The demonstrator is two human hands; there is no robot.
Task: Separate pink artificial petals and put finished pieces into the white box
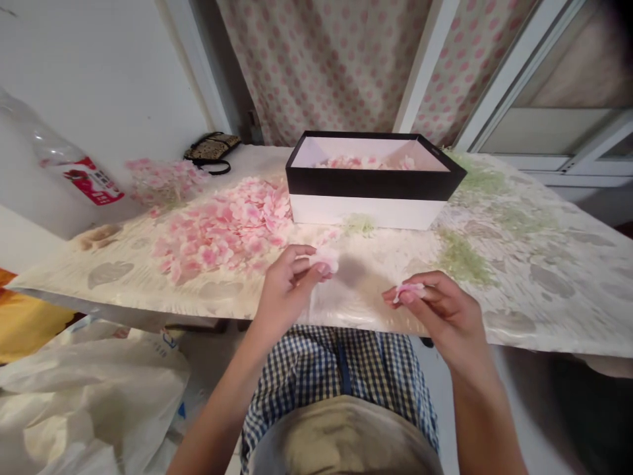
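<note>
My left hand point(291, 280) pinches a pale pink artificial flower point(325, 258) between thumb and fingers, above the table's front part. Opposite it, my right hand point(440, 300) is closed on a small pink petal piece point(410, 290), seen nearly edge-on. A gap separates the two hands. Behind them stands an open white box with a black rim point(366, 211), and pink blossoms point(356, 161) lie inside it. To the left of the box spreads a heap of pink artificial petals point(227, 227). Thin green sprigs point(462, 257) lie to the right.
The table point(524, 316) has a patterned cover. A smaller green tuft point(359, 225) rests by the box front. More pink flowers point(165, 181), a patterned pouch point(212, 146) and a plastic bottle point(91, 179) are at the left. White plastic bags point(89, 396) sit below the table edge.
</note>
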